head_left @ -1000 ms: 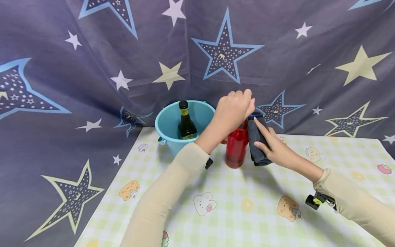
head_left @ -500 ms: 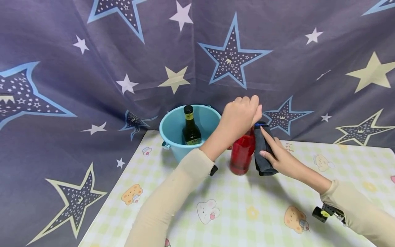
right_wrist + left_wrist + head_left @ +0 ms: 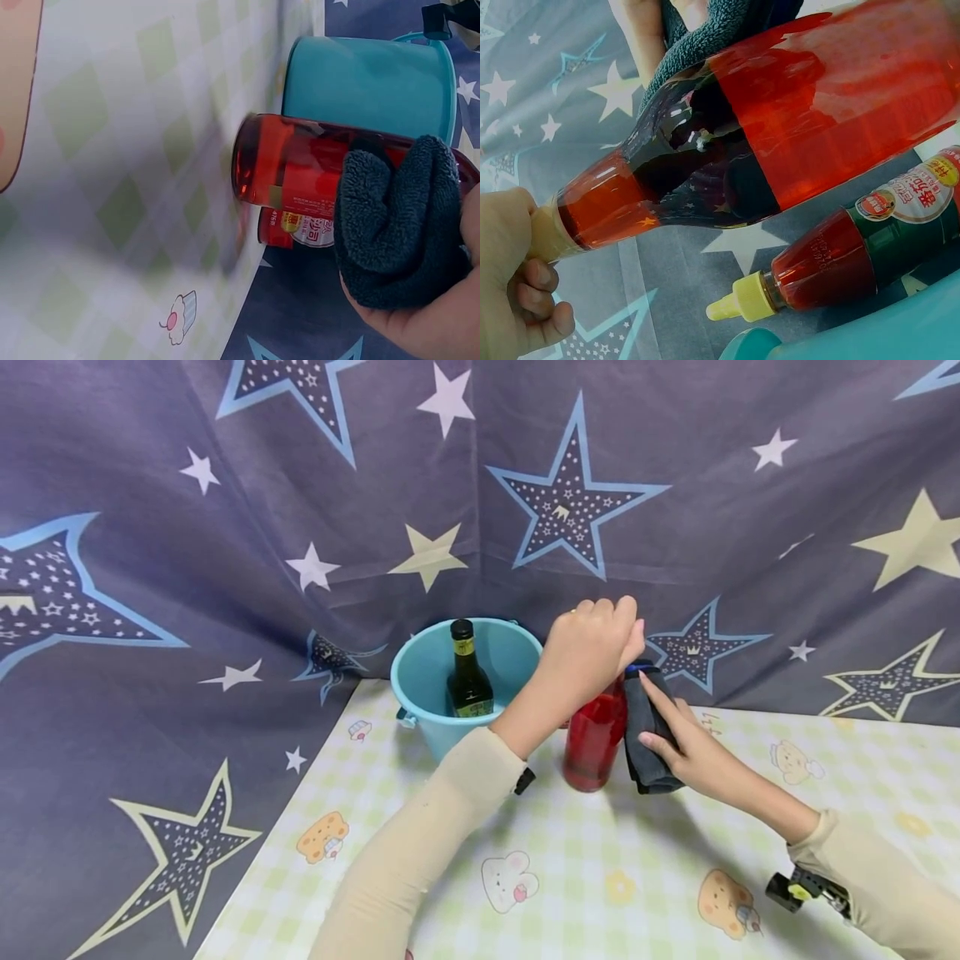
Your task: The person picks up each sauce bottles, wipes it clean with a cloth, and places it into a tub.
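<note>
My left hand (image 3: 592, 647) grips the top of a glass bottle of red liquid (image 3: 594, 743) with curled fingers. In the left wrist view, its pale cap (image 3: 551, 234) shows at the fingers. The bottle leans slightly; I cannot tell whether its base touches the table. On its right side, my right hand (image 3: 697, 758) holds a folded dark towel (image 3: 651, 739). The thick terry towel (image 3: 397, 225) lies against the bottle's side in the right wrist view, hiding part of the glass. Most right fingers are hidden behind the cloth.
Left of the bottle stands a light blue bucket (image 3: 427, 718) with a dark sauce bottle (image 3: 468, 681) inside. Behind the red bottle is a yellow-capped ketchup bottle (image 3: 821, 262). A checked cloth (image 3: 562, 843) covers the table, and a star-printed curtain (image 3: 360, 460) hangs behind.
The whole head view has shifted, so everything sits a little lower and further right. Both hands keep their holds on the bottle and towel, with little other visible movement.
</note>
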A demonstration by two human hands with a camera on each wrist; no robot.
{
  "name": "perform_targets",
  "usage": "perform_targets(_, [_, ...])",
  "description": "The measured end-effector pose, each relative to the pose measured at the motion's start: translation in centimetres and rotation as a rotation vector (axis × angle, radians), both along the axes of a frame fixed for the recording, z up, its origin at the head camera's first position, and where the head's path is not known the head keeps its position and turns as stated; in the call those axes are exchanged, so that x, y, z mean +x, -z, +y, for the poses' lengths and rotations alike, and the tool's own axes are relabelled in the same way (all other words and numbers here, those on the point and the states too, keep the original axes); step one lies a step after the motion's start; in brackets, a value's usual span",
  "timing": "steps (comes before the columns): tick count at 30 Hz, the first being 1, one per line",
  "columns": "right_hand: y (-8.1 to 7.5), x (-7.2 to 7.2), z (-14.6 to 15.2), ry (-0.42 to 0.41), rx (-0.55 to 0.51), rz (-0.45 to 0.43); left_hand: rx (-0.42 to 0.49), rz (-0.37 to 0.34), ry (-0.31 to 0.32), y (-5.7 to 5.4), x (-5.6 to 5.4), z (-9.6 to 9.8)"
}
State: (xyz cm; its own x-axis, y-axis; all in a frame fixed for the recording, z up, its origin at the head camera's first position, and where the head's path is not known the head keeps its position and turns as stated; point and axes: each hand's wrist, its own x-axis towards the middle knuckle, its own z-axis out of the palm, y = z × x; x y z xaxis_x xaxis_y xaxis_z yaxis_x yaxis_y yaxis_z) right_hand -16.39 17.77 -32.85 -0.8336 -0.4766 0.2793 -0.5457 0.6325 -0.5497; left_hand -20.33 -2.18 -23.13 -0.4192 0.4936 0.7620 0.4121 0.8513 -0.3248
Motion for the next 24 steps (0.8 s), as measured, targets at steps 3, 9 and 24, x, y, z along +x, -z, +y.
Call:
perform_targets(3, [0.03, 0.07, -0.07, 0.001, -0.002, 0.008, -0.001, 0.001, 0.002, 0.03, -0.05, -0.01])
perform_targets(9, [0.01, 0.18, -0.10, 0.000, -0.005, 0.021, 0.001, 0.005, 0.004, 0.11, -0.08, -0.04])
perform_targets(24, [0.72, -0.19, -0.06, 0.001, -0.034, 0.065, 0.037, 0.039, 0.031, 0.28, -0.25, 0.05])
